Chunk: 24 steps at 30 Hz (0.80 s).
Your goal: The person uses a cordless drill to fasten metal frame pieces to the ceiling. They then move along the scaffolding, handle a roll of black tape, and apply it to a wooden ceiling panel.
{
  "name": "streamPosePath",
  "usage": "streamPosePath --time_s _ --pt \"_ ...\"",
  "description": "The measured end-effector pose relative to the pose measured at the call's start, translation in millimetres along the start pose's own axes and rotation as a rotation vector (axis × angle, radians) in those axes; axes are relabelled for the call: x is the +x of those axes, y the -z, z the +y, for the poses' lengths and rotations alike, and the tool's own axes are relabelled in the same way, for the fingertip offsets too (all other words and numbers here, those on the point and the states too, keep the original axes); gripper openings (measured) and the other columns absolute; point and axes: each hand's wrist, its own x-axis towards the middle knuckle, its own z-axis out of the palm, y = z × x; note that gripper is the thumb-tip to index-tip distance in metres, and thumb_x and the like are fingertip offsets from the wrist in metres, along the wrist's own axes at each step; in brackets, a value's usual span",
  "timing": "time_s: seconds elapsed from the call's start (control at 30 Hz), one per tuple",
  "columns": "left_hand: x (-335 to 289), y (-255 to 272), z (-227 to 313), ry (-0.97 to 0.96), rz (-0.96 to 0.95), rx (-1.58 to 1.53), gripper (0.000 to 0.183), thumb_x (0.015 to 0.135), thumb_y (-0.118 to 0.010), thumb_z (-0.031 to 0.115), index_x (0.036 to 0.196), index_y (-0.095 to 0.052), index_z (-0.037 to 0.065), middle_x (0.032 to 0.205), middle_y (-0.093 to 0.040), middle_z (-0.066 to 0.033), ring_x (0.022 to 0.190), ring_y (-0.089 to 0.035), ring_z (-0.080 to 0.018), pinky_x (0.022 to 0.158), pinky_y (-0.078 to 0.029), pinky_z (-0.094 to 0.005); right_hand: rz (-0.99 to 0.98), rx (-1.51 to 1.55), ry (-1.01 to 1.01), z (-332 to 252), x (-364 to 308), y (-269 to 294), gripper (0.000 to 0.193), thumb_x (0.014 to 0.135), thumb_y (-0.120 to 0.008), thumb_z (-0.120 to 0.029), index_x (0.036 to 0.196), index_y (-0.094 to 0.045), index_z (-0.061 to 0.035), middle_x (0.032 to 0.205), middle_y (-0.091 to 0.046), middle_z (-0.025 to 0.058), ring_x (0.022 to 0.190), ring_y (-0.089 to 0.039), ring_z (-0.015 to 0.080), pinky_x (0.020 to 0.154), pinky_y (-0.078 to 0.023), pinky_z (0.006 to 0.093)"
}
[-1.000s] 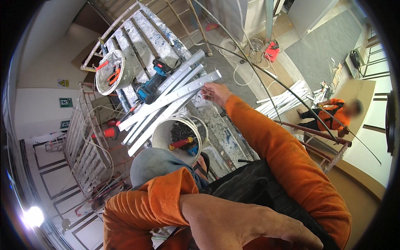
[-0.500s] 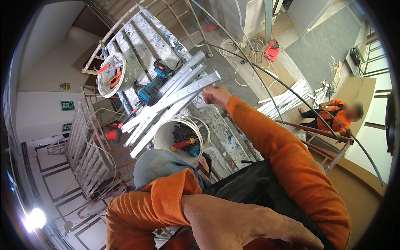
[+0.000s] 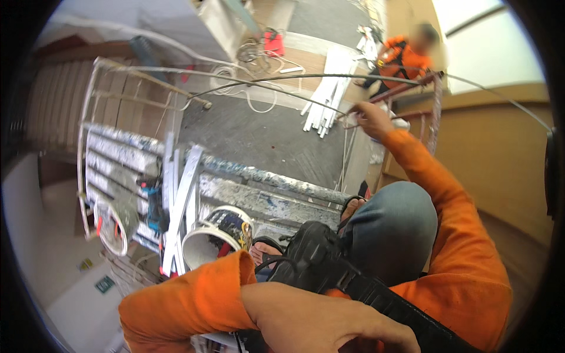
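My right hand [image 3: 374,122] reaches out over the far side of the scaffold platform [image 3: 259,197]. Its fingers are closed on a thin dark cable [image 3: 315,102] that runs in from the left. Low in the picture, my left hand [image 3: 323,317] hovers in front of my body, empty as far as it shows, its bent fingers apart and partly cut off by the lower edge. Below it lies a black strap bag [image 3: 312,253]. Left of my feet, a white bucket [image 3: 203,250] tilts with dark small pieces and a red handle inside.
Metal strips [image 3: 183,206] lie beside a blue cordless drill [image 3: 154,206]. A second bucket [image 3: 112,226] holds red-handled tools. A red guardrail [image 3: 434,115] stands at the right, near a crouching co-worker [image 3: 406,59]. White strips [image 3: 329,91] and a red case [image 3: 273,43] lie on the floor.
My right hand has left the metal strips and moved right to the cable. The view has swung right, so the platform now sits farther left. My left hand stays low.
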Motion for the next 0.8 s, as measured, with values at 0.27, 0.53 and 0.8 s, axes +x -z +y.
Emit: streamPosePath --time_s 0.27,0.53,0.8 --pt "81.6 29.5 8.4 -0.01 -0.191 -0.373 0.096 0.079 -0.07 0.074 0.141 -0.058 0.0 0.116 -0.069 -0.0132 0.098 -0.067 -0.0205 0.083 -0.052 -0.0317 0.198 1.149 -0.546 -62.6 -267.0 128.0 0.027 0.101 -0.06 -0.022 0.112 -0.068 0.0008 0.1 -0.071 0.0117 0.091 -0.068 0.0214 0.087 -0.054 0.0349" --pt "163.3 -25.8 10.9 -0.125 -0.299 -0.739 0.111 0.076 -0.069 0.081 0.143 -0.052 -0.005 0.132 -0.063 -0.0194 0.112 -0.064 -0.0265 0.089 -0.053 -0.0352 -0.184 0.441 -0.259 -202.5 -328.7 283.8 0.034 0.078 -0.077 -0.021 0.11 -0.071 -0.0097 0.118 -0.067 0.0076 0.116 -0.061 0.0315 0.098 -0.047 0.044" --pt "231.2 -126.3 -17.5 -0.269 -0.253 -1.166 0.113 0.081 -0.065 0.08 0.145 -0.046 -0.011 0.137 -0.058 -0.023 0.119 -0.061 -0.0296 0.093 -0.051 -0.0371 -0.231 0.561 -0.587 -236.7 -407.1 248.3 0.025 0.08 -0.072 -0.019 0.103 -0.073 -0.0107 0.115 -0.067 0.0057 0.117 -0.059 0.0288 0.1 -0.044 0.0436"
